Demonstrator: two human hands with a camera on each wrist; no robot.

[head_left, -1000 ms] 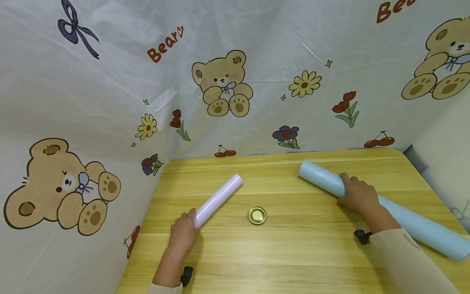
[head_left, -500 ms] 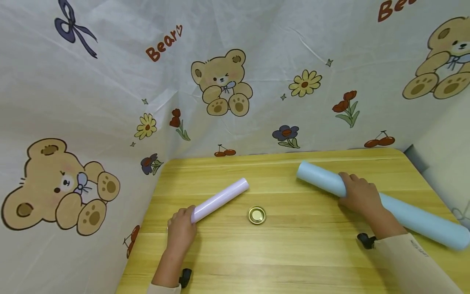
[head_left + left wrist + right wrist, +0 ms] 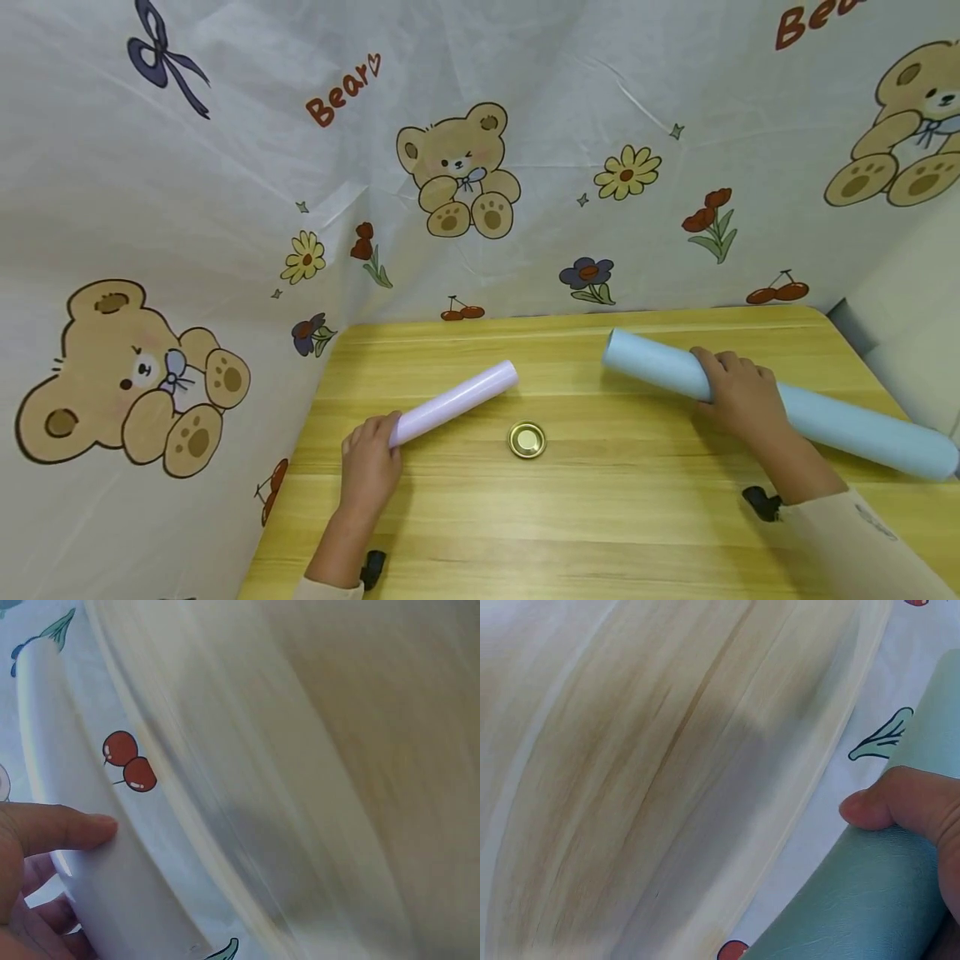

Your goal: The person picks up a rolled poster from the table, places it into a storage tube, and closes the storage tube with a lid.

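My left hand (image 3: 371, 462) grips the near end of a slim, glossy lilac roll (image 3: 456, 403), which slants up toward the middle of the table. In the left wrist view the thumb lies across the roll (image 3: 112, 877) and the fingers curl beneath it. On the right, my right hand (image 3: 744, 396) holds a thicker, longer light blue roll (image 3: 847, 423) near its middle, the palm hiding part of it. The right wrist view shows my thumb over the roll's leathery surface (image 3: 855, 892). A small round gold dish (image 3: 527, 440) sits on the table between both hands.
The wood-grain table (image 3: 570, 517) has rounded far corners. A white curtain (image 3: 540, 100) printed with bears and flowers hangs along its back and left edges. Black straps (image 3: 763, 504) show at both wrists.
The lilac roll has swung clockwise, its far end shifting right toward the dish. The blue roll has turned slightly flatter, its right end rising in view. Both hands keep their holds.
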